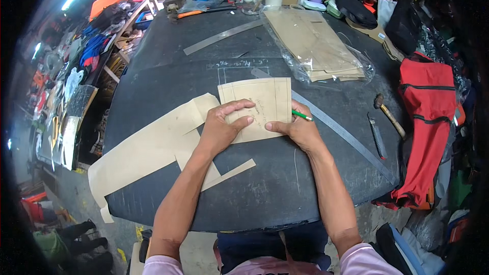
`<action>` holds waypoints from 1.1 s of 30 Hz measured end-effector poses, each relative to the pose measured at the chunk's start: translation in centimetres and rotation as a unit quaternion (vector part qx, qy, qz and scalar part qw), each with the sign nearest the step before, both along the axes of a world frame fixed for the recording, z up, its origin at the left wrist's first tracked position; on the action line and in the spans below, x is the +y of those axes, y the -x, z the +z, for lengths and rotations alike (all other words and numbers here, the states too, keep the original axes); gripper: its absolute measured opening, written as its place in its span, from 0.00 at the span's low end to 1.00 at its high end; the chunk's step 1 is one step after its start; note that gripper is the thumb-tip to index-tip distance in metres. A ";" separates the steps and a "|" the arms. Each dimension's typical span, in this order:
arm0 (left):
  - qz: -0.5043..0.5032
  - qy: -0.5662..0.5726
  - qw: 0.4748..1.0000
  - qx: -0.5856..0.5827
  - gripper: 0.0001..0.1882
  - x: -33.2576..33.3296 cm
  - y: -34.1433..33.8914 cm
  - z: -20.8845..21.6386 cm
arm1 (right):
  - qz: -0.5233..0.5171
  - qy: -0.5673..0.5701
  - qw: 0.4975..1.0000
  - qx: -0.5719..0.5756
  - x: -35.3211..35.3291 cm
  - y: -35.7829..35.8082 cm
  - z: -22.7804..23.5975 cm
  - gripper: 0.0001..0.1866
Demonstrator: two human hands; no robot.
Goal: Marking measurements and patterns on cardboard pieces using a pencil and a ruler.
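A tan paper pattern piece (pixel 262 91) with pencil lines and handwriting is held up between both hands over the dark table. My left hand (pixel 224 125) grips its left side, thumb on the front face. On the lower right edge my right hand (pixel 300 127) pinches it, thumb also on the front. A green pencil (pixel 301 115) sticks out between the fingers of that same hand. Partly under my left forearm lies a large cut sheet of tan paper (pixel 147 135), with a narrow strip (pixel 229 174) near it. Behind my right hand a long steel ruler (pixel 346 137) slants across the tabletop.
Another metal ruler (pixel 221 36) lies farther back, beside plastic-wrapped tan patterns (pixel 316 43). A hammer (pixel 389 117) and a utility knife (pixel 377 135) rest at the right, near a red fabric piece (pixel 428 107). Drawers and bottles line the table's far edge; cluttered shelves stand left.
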State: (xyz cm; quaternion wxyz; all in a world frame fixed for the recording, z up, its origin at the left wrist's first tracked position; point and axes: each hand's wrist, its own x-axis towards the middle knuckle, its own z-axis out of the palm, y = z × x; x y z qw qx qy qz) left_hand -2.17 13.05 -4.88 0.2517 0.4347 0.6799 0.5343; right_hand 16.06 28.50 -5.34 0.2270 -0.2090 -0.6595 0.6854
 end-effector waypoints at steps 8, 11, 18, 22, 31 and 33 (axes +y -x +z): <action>0.008 -0.012 1.000 -0.009 0.20 0.0 -0.1 0.3 | -0.003 0.001 1.000 0.009 -0.1 0.0 -0.1 0.31; 0.008 -0.030 0.999 0.008 0.21 -0.2 -0.1 0.2 | -0.007 -0.011 1.000 0.011 0.0 0.0 -0.2 0.29; 0.011 -0.041 0.999 0.009 0.24 -0.5 -0.4 0.4 | -0.002 -0.013 1.000 0.012 -0.1 0.1 -0.4 0.28; 0.011 -0.041 0.999 0.015 0.24 -0.2 -0.4 0.1 | -0.009 -0.001 1.000 0.012 -0.1 -0.1 -0.4 0.28; -0.006 -0.014 1.000 -0.007 0.27 -0.3 -0.2 0.5 | -0.026 0.038 0.998 0.040 -0.2 0.0 0.2 0.28; -0.011 0.001 1.000 -0.010 0.27 -0.2 -0.2 0.6 | -0.045 0.041 0.995 0.078 -0.2 0.1 0.2 0.25</action>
